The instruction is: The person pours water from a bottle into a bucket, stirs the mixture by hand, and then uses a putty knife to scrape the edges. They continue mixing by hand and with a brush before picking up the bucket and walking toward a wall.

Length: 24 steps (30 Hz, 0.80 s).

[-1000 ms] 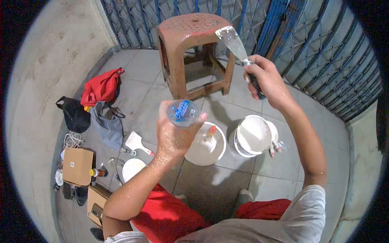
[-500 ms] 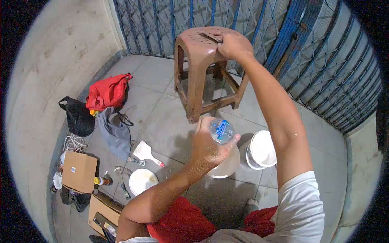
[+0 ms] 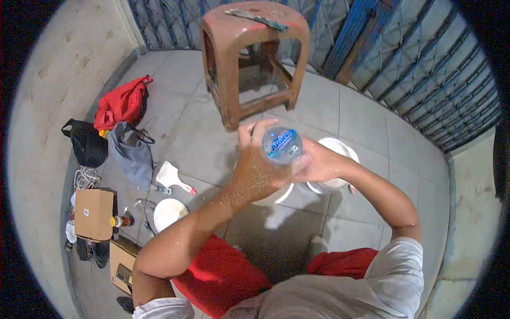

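The person grips a clear plastic bottle with a blue label (image 3: 281,144) in front of the chest. Its long axis points roughly at the camera, so only one round end shows. The left hand (image 3: 249,173) is closed round the barrel from the left and carries most of it. The right hand (image 3: 320,165) curls its fingers against the bottle's right edge, so both hands touch it.

A white plastic bucket (image 3: 276,195) sits on the grey tiled floor (image 3: 340,111) directly below the hands. It is mostly hidden and its fill cannot be judged. A second white bucket (image 3: 340,143), just beyond the right hand, looks white inside. Farther off, a metal-bladed scraper (image 3: 255,18) lies flat on a brown plastic stool (image 3: 234,37).
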{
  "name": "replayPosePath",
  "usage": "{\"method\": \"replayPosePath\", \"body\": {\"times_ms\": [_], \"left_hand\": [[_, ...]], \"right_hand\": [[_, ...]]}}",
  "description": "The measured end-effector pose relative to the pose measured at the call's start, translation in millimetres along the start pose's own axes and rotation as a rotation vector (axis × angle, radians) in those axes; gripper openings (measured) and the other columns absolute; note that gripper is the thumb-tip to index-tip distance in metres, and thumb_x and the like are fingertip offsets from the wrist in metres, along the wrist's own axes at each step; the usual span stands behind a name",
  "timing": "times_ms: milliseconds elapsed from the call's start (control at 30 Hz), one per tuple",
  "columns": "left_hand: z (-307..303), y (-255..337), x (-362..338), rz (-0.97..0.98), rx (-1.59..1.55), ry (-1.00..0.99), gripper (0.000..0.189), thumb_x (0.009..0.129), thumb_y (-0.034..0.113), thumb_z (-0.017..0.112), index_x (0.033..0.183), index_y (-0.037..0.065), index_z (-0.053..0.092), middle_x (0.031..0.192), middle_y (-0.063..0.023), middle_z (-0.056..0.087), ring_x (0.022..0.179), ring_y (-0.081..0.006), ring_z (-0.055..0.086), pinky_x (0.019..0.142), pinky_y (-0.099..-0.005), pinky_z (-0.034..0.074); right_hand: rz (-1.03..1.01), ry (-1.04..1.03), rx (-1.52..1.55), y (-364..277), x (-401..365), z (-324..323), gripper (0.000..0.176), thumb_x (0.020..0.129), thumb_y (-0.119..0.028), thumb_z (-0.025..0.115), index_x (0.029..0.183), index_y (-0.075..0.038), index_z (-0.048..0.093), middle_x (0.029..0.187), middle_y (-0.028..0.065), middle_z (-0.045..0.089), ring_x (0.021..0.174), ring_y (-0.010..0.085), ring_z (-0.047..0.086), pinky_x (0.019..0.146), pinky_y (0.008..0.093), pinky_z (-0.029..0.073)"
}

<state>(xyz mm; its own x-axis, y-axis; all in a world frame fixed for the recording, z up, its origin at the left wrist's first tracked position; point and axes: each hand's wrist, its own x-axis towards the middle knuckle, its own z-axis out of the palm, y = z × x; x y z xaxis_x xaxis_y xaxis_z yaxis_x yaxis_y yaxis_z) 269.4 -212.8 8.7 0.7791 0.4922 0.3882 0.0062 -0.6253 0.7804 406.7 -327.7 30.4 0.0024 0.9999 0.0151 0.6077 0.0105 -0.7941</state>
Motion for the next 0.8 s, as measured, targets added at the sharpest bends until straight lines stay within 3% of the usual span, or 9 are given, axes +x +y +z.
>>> {"method": "replayPosePath", "body": {"times_ms": [67,133,200,267,333,367,433,533,800], "left_hand": [[9,0,-2,-0.034,-0.095,-0.078,0.089,0.062,0.040,0.084,0.127,0.000,0.038,0.115,-0.0210,0.039,0.110,-0.0356,0.042,0.097,-0.0427,0.039],[15,-10,-3,-0.058,-0.176,-0.085,0.101,0.060,0.046,0.084,0.133,-0.001,0.032,0.118,-0.0265,0.041,0.112,-0.0372,0.043,0.099,-0.0421,0.038],[-3,-6,0,-0.040,0.078,-0.293,0.100,0.066,0.039,0.084,0.136,-0.001,0.024,0.131,-0.0265,0.039,0.123,-0.0334,0.042,0.105,-0.0400,0.035],[-31,6,0,-0.173,0.194,-0.445,0.101,0.070,0.047,0.079,0.138,-0.002,0.022,0.136,-0.0300,0.036,0.128,-0.0393,0.038,0.106,-0.0440,0.033],[-50,13,5,-0.302,0.695,-0.671,0.096,0.076,0.053,0.071,0.138,-0.004,0.025,0.134,-0.0324,0.040,0.128,-0.0432,0.039,0.106,-0.0461,0.034],[-54,0,6,-0.305,0.699,-0.671,0.096,0.076,0.053,0.071,0.138,-0.004,0.025,0.134,-0.0324,0.040,0.128,-0.0432,0.039,0.106,-0.0461,0.034],[-53,-28,5,-0.397,0.678,-0.456,0.082,0.081,0.053,0.065,0.134,-0.003,0.035,0.126,-0.0342,0.047,0.120,-0.0452,0.046,0.101,-0.0470,0.038],[-50,-27,5,-0.335,0.628,-0.391,0.066,0.085,0.047,0.063,0.127,-0.001,0.043,0.114,-0.0336,0.054,0.110,-0.0451,0.052,0.094,-0.0468,0.042],[-46,-26,2,-0.227,0.625,-0.328,0.058,0.086,0.044,0.062,0.124,0.003,0.048,0.107,-0.0301,0.056,0.104,-0.0449,0.055,0.091,-0.0461,0.043]], "right_hand": [[-0.023,0.087,0.287,20,-3,10,0.064,0.072,-0.019,0.076,0.126,-0.002,0.046,0.118,0.0120,0.057,0.111,0.0200,0.053,0.098,0.0336,0.041],[-0.067,0.188,0.319,21,-8,12,0.066,0.071,-0.018,0.079,0.126,-0.002,0.046,0.117,0.0093,0.058,0.109,0.0178,0.053,0.097,0.0327,0.042],[0.071,0.154,0.443,8,-10,2,0.065,0.070,-0.016,0.079,0.124,-0.002,0.046,0.115,0.0089,0.059,0.108,0.0192,0.054,0.097,0.0335,0.042],[0.049,0.207,0.274,18,-13,-2,0.067,0.069,-0.014,0.079,0.125,-0.001,0.044,0.112,0.0120,0.060,0.108,0.0235,0.057,0.096,0.0358,0.043],[0.063,0.221,-0.032,33,-19,-3,0.063,0.070,-0.017,0.079,0.119,0.000,0.043,0.106,0.0187,0.061,0.104,0.0328,0.059,0.092,0.0395,0.045],[0.060,0.221,-0.028,37,-20,-3,0.063,0.070,-0.017,0.079,0.119,0.000,0.043,0.106,0.0187,0.061,0.104,0.0328,0.059,0.092,0.0395,0.045],[0.178,0.161,-0.193,42,-23,-1,0.057,0.070,-0.019,0.078,0.111,0.000,0.043,0.100,0.0247,0.059,0.099,0.0410,0.058,0.087,0.0447,0.047],[0.150,0.157,-0.333,51,-29,4,0.052,0.070,-0.018,0.076,0.105,0.000,0.043,0.096,0.0268,0.059,0.095,0.0444,0.057,0.083,0.0485,0.046],[0.200,0.071,-0.413,47,-31,10,0.055,0.068,-0.014,0.076,0.108,0.000,0.042,0.096,0.0260,0.059,0.095,0.0433,0.057,0.082,0.0481,0.047]]}}
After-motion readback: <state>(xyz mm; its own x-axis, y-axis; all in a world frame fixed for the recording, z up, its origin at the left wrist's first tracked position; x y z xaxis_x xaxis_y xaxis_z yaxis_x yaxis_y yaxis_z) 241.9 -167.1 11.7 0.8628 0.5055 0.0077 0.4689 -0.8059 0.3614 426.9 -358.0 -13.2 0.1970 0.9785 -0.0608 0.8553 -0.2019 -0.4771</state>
